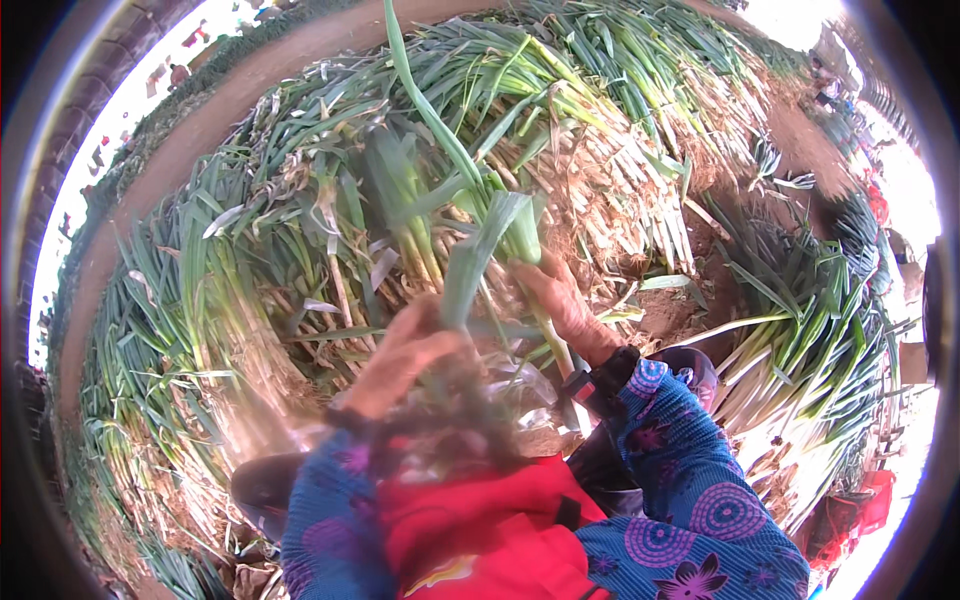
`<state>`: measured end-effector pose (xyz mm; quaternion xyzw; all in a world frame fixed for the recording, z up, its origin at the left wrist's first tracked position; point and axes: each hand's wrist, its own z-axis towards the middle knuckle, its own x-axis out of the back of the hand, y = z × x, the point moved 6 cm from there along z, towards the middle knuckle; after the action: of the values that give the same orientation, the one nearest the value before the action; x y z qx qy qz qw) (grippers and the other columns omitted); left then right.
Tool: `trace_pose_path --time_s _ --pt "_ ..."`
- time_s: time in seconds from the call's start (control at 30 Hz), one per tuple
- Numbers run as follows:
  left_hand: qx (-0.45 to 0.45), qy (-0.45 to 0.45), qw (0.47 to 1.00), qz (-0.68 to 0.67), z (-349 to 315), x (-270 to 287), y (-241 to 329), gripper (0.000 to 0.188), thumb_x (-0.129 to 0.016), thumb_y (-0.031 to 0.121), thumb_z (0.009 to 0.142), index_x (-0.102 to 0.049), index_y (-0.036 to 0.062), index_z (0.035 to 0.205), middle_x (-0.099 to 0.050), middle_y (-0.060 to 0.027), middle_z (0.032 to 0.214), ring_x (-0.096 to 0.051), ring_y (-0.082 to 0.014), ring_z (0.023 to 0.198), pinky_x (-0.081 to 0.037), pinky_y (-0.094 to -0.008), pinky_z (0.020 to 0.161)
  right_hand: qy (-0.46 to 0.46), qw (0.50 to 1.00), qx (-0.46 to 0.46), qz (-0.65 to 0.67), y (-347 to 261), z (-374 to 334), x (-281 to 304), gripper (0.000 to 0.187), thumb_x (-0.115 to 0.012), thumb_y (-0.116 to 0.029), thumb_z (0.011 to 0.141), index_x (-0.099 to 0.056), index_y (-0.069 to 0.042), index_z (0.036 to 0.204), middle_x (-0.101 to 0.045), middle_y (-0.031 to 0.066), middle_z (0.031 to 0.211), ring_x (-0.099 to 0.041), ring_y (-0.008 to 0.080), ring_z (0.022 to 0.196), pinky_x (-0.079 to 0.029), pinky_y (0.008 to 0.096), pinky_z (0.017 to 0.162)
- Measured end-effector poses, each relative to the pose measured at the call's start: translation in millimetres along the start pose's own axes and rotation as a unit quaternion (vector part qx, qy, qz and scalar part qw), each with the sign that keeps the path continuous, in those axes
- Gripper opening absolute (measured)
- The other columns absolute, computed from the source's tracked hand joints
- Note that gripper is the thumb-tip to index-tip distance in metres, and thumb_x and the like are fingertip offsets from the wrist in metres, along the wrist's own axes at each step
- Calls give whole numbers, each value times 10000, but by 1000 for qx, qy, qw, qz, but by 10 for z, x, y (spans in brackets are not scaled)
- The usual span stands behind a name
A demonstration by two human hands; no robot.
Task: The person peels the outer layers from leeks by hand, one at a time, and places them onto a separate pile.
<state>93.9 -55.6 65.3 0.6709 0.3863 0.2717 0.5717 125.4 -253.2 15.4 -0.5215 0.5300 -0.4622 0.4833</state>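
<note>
My right hand (565, 308) is closed round the stalk of a large green onion (522, 235). Its pale lower shaft slants down past my wrist, and one long leaf reaches up to the top edge. Another broad leaf (478, 262) folds over and hangs toward my left. At the lower end of that leaf, the fingers of my left hand (405, 355) are curled on it, though motion smears them. Both hands are in front of my red apron (480, 530).
Piles of green onions (620, 170) lie across the far side, and more onions (200, 320) spread along the left. At the right lies a bundle with clean white shafts (775, 370). A red bag (850, 520) sits at the lower right. Bare soil (290, 60) runs behind the piles.
</note>
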Motion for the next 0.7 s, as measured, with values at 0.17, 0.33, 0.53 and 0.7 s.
trace_pose_path --time_s 0.17,0.33,0.53,0.7 --pt "-7 54 983 178 -346 650 486 512 -673 175 727 -480 75 1191 -560 -38 912 -579 -168 847 -468 -316 808 -41 999 8 18 55 -45 -176 286 -564 -324 893 -579 -43 945 -520 -21 711 -468 55 606 -352 241 503" --pt "-94 191 757 618 -382 1025 1091 278 -592 -3 714 -594 28 991 -601 -132 928 -601 -316 884 -458 -407 815 -139 989 -38 -29 232 -150 -410 305 -557 -283 880 -594 -14 1020 -525 -7 703 -471 72 574 -361 252 517" --pt "-210 248 610 722 -369 1426 1386 238 -557 -37 721 -598 37 943 -585 -130 918 -569 -338 929 -425 -427 836 -240 967 -72 -32 274 -371 -778 346 -569 -245 870 -587 -4 1118 -555 -2 738 -497 75 601 -391 245 533" --pt "-74 154 640 749 -346 1723 1043 256 -511 -32 711 -588 53 939 -600 -128 922 -572 -316 970 -409 -432 843 -303 944 -103 -76 534 -618 -1028 358 -579 -167 860 -552 -21 1186 -592 24 812 -554 91 684 -443 258 607"
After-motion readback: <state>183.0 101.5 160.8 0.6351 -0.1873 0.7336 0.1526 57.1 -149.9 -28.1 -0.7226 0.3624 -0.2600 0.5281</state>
